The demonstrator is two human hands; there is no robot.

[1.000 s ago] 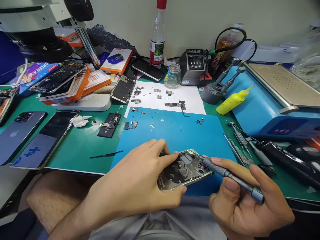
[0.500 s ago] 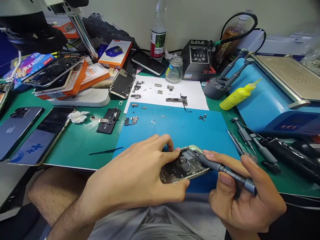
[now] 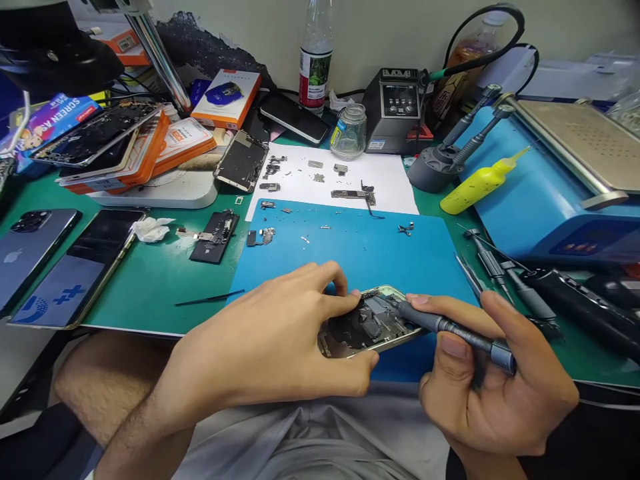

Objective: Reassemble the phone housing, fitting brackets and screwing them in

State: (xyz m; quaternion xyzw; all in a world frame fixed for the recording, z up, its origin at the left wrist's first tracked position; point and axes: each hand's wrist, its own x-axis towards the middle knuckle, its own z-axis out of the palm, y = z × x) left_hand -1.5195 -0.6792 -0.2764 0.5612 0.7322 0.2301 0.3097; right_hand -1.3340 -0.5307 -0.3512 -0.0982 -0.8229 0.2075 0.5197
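Observation:
An opened phone housing (image 3: 367,323) lies on the near edge of a blue work mat (image 3: 360,250), its inside facing up. My left hand (image 3: 273,350) grips the housing, thumb under its near edge and fingers curled over the far side. In my right hand (image 3: 493,393) is a grey precision screwdriver (image 3: 450,329), pinched between the fingers. Its tip rests inside the housing near the upper right corner.
Small screws and parts lie on the mat and on a white sheet (image 3: 340,177). Black tweezers (image 3: 210,298) rest on the green mat to the left, near two phones (image 3: 70,267). More screwdrivers (image 3: 505,277), a yellow bottle (image 3: 477,183), a soldering station (image 3: 395,110) and a blue machine (image 3: 550,193) stand to the right.
The view has tilted a little, so the desk sits lower in frame. The screwdriver tip has crept slightly leftward into the housing. Both hands keep their grips.

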